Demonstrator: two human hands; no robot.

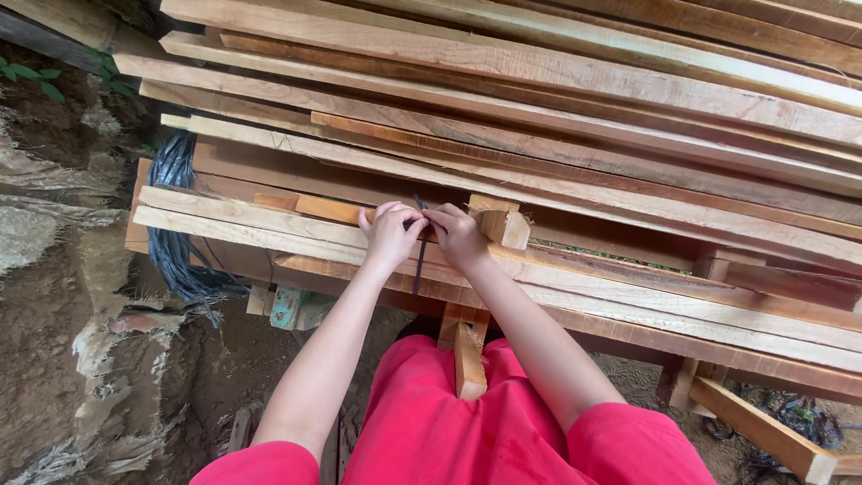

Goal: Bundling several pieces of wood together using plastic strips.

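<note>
At the far left, a bundle of dark blue-black plastic strapping (175, 220) hangs down beside the ends of the long pale sawn wooden planks (557, 117). The left hand (391, 232) lies on the front planks with its fingers curled, and it pinches a thin dark strap (420, 256). This strap runs over the plank edge and hangs down in front (between the two hands). The right hand (456, 235), touching the left one, pinches the same strap. Just beside it to the right lies a short pale wooden block (505, 224). Below is red clothing (467, 431).
</note>
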